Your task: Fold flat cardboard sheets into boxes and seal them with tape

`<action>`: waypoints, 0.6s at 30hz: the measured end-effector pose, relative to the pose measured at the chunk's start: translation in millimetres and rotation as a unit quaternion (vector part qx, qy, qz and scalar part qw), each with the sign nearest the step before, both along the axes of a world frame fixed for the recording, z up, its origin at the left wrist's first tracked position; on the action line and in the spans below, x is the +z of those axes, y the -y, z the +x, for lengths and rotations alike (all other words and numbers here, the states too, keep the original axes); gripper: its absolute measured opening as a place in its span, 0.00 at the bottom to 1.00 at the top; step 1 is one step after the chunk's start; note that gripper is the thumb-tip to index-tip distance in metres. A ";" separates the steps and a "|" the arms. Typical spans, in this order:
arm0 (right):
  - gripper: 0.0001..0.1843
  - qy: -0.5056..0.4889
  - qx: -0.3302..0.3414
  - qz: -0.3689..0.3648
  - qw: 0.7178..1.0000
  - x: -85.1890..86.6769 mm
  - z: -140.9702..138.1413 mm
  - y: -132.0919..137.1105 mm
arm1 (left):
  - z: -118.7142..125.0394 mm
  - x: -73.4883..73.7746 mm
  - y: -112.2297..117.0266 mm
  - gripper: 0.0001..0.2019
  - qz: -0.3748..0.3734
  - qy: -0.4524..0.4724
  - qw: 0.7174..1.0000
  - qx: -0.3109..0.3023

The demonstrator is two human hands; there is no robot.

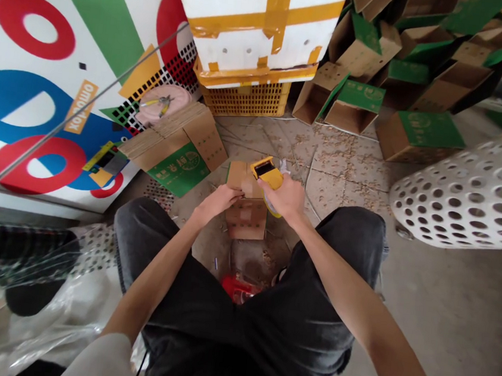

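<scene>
Carton: the small cardboard carton [245, 217] sits on the floor just past your knees, its top flaps not yet sealed.
Left hand: your left hand [218, 202] rests on the carton's flaps, fingers spread, not clamped.
Right hand: your right hand [285, 196] is closed around the grip of a yellow tape dispenser [267, 173], held just above the carton.
Floor: wood shavings [336, 143] lie scattered across the concrete floor [436, 303].
Ahead: a flattened carton with a green label [176, 168] lies left of your hands; green-and-brown cartons [418, 137] are heaped to the right, and a white foam box [259, 27] sits on a yellow plastic crate [245, 99].
Right side: a white perforated basket [479, 194] stands near your right knee.
</scene>
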State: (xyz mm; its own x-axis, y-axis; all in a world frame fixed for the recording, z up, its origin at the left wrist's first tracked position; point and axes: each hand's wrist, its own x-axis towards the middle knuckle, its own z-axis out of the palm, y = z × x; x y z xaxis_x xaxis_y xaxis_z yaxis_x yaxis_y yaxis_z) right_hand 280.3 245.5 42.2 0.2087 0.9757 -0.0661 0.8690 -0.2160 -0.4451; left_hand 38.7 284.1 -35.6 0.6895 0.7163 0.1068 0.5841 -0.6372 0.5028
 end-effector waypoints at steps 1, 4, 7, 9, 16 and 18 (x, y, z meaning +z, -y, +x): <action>0.39 -0.003 -0.001 0.002 1.000 -0.2 0.5 -0.2 | -0.5 0.1 0.2 0.15 0.000 0.003 1.000 -0.002; 0.40 -0.007 -0.002 0.007 1.000 -0.1 0.6 -1.0 | -1.8 0.6 1.6 0.14 0.000 0.005 1.000 0.001; 0.39 -0.006 -0.002 0.011 1.000 1.4 -0.6 -2.5 | -1.0 1.3 3.6 0.14 0.001 -0.005 1.000 0.006; 0.38 -0.006 -0.002 0.011 1.000 2.6 -1.5 -3.9 | 0.2 1.3 4.9 0.14 0.006 -0.017 1.000 0.010; 0.38 -0.003 0.008 0.002 1.000 2.6 -2.4 -9.7 | 1.5 -2.8 7.9 0.16 0.028 -0.015 0.999 0.022; 0.38 0.003 0.011 0.003 1.000 2.6 -2.5 -9.9 | 2.3 -5.3 8.4 0.16 0.023 -0.014 0.999 0.027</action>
